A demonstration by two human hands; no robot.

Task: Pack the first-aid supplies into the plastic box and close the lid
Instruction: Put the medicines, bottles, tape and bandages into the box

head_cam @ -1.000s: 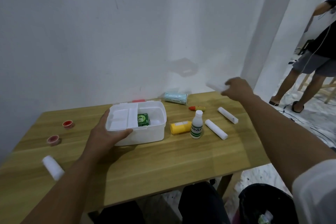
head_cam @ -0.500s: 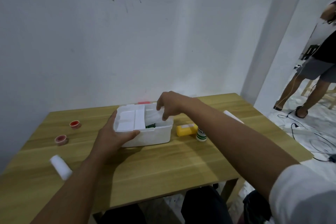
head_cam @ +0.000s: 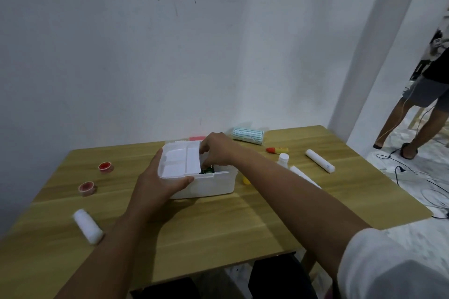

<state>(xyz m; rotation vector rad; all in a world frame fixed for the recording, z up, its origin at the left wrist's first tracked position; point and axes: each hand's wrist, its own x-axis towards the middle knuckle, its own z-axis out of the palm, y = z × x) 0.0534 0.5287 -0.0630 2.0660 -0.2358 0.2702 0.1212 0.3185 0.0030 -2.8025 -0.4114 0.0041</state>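
Observation:
The white plastic box stands open mid-table with a white divided tray over its left half. A green packet shows inside. My left hand grips the box's front left corner, thumb on the rim. My right hand reaches down into the open right half with curled fingers; anything in them is hidden. Right of the box lie a white bottle, a yellow item, two white rolls, a red-and-yellow tube and a striped packet.
Left of the box are two red tape rolls and a white bandage roll near the front edge. A pink piece shows behind the box. A person stands at the right, with cables on the floor.
My right hand came in from the far right of the table with something white and has lowered into the box's open half. My left hand has kept its hold on the box.

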